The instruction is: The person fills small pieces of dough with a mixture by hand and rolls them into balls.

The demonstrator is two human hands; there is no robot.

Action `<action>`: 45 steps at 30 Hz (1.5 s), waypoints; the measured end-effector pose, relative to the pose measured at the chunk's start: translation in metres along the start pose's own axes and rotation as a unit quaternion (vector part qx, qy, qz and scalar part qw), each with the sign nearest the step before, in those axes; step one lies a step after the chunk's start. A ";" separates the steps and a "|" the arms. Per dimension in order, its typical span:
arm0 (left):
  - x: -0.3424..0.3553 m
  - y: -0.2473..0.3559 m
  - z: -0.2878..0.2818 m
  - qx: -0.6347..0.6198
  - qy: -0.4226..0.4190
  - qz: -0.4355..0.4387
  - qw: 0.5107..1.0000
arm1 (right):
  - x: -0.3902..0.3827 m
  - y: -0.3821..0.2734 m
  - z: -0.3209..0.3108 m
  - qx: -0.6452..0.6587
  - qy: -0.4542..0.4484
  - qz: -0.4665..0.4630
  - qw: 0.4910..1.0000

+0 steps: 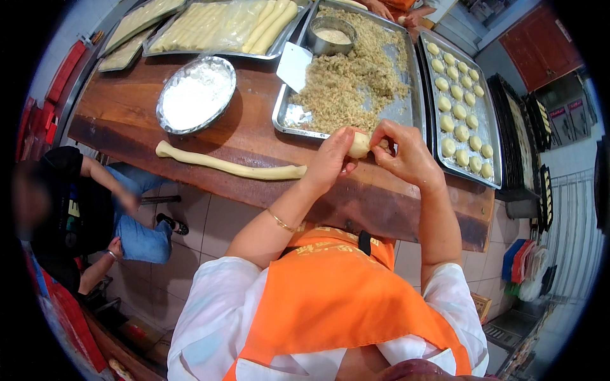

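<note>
Both of my hands meet over the wooden table (254, 130). My left hand (332, 159) cups a small pale dough piece (359, 145), and my right hand (403, 152) pinches its other side with the fingertips. A long rope of dough (222, 165) lies on the table just left of my left hand. Behind my hands stands a metal tray of crumbly filling (346, 82), with a round metal cup (330, 35) and a white scraper (295, 65) in it.
A tray with several shaped dough balls (460, 105) sits at the right. A foil bowl of flour (196, 94) and trays of dough ropes (222, 25) lie at the back left. A seated person (82, 209) is at the lower left; another person's hand (381, 9) is at the far edge.
</note>
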State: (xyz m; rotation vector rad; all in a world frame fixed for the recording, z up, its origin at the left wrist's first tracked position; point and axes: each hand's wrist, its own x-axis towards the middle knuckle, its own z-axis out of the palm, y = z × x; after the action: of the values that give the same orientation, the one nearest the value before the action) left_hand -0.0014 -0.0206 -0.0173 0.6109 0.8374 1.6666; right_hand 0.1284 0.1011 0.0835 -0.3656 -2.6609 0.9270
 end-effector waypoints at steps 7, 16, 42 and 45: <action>-0.002 0.005 0.000 0.065 -0.021 -0.059 0.996 | -0.003 -0.015 -0.007 -0.033 -0.047 -0.026 0.998; -0.009 0.017 0.008 0.097 -0.023 -0.064 0.993 | -0.012 -0.027 -0.014 -0.076 -0.076 -0.064 0.992; 0.010 -0.078 0.032 0.691 -0.087 0.136 0.704 | -0.174 0.063 0.059 -0.047 0.379 0.149 0.912; 0.014 -0.086 0.029 0.761 -0.102 0.166 0.618 | -0.186 0.064 0.063 -0.036 0.388 0.163 0.906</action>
State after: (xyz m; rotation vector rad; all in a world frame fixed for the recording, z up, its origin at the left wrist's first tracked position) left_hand 0.0687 0.0100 -0.0674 2.1544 1.9818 0.7008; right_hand 0.2864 0.0524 -0.0408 -0.9874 -1.9195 0.5818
